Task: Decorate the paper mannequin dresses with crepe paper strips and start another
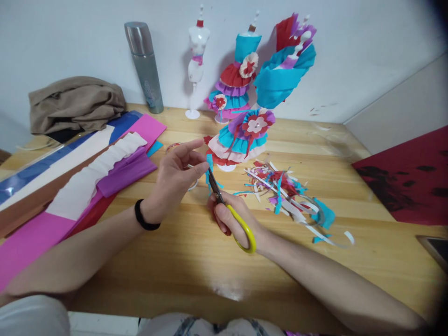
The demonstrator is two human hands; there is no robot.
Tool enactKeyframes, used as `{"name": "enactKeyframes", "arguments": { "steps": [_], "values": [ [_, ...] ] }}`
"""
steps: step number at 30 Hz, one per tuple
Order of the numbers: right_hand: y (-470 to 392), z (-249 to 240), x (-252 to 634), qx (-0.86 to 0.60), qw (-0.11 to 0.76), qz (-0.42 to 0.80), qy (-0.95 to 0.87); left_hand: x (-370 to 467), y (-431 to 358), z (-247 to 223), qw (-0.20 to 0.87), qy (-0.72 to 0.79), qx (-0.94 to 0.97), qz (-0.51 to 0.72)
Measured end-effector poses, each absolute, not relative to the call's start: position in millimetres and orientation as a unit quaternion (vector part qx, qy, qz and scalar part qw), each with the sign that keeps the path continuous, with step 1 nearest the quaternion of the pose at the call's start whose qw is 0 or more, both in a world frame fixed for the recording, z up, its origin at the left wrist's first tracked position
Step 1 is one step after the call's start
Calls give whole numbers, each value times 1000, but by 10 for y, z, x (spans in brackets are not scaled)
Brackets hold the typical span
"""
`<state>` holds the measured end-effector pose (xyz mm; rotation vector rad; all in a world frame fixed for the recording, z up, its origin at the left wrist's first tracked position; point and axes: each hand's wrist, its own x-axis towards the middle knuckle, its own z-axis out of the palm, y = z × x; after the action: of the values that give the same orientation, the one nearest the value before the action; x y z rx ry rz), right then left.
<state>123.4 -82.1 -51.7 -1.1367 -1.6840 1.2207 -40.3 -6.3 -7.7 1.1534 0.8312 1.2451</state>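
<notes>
My right hand (pixel 233 212) is wrapped round scissors (pixel 245 228) with yellow handles, their dark blades pointing up and left. At the blade tips is a narrow blue paper strip (pixel 210 163). My left hand (pixel 180 172), with a black band on its wrist, is beside that strip, thumb and fingers bent toward it; whether they pinch its edge is hard to make out. Just beyond both hands stands a small dress form in a ruffled blue, purple, pink and red paper dress (pixel 241 135) with a flower on it.
Paper scraps (pixel 276 184) lie right of my hands. Coloured crepe paper sheets (pixel 87 186) cover the left side. Along the wall are a brown cloth (pixel 77 105), a flask (pixel 147 70), a bare mannequin (pixel 196 65) and dressed ones (pixel 238 74). A red sheet (pixel 409 182) is at far right.
</notes>
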Motion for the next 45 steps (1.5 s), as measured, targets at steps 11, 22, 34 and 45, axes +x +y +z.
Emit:
{"name": "enactKeyframes", "arguments": {
  "steps": [11,22,34,45],
  "values": [
    [-840,-479,1231,-456,363,479,-657,-413,-42,-96,581,339,495,551],
    [-835,-487,1232,-462,358,479,-655,-371,-109,-102,557,371,483,564],
    [-815,-573,1246,-455,362,489,-650,-382,-117,-79,675,410,419,448],
    [-810,-537,1233,-454,371,516,-624,-380,-76,-103,667,370,458,456]
  ]
}}
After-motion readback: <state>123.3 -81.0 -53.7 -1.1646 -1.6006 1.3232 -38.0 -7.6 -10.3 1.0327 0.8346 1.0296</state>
